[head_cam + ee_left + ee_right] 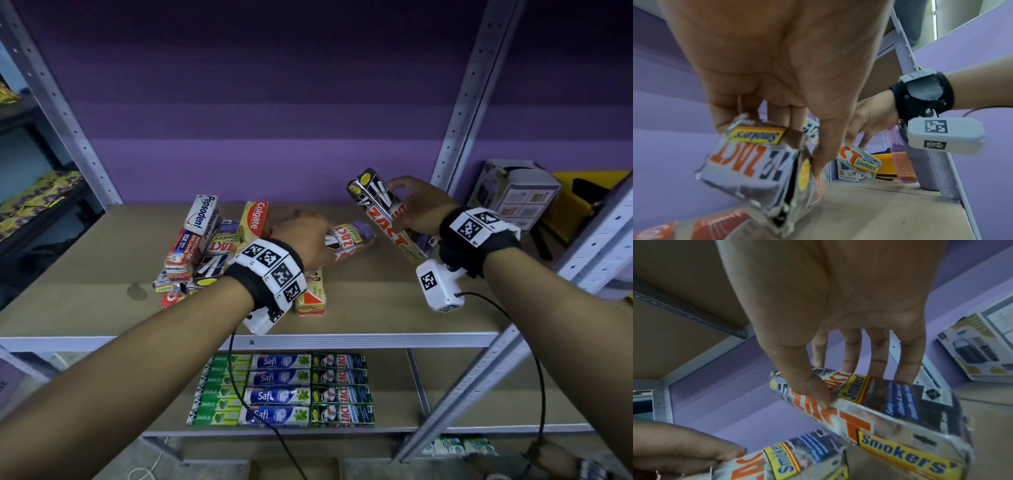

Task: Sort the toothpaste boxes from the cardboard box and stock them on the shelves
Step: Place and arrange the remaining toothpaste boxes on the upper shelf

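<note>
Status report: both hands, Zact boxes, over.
Left hand grips one Zact box low over shelf. Right hand holds second Zact box raised. Mixed pile sits left.

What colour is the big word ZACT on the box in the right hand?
Orange, on the silver ZACT box held by the right hand. The right wrist view shows it best.

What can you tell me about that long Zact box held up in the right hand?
The Zact box is a long, narrow carton, shiny silver with black panels, orange "ZACT" lettering and a yellow "Smokers'" band; its edges look worn. The right hand grips it, thumb on the printed face and fingers behind, as the right wrist view shows. It is held above the shelf board, tilted, its far end raised toward the purple wall. Only that hand touches it; a second Zact box in the left hand lies nearby.
</note>
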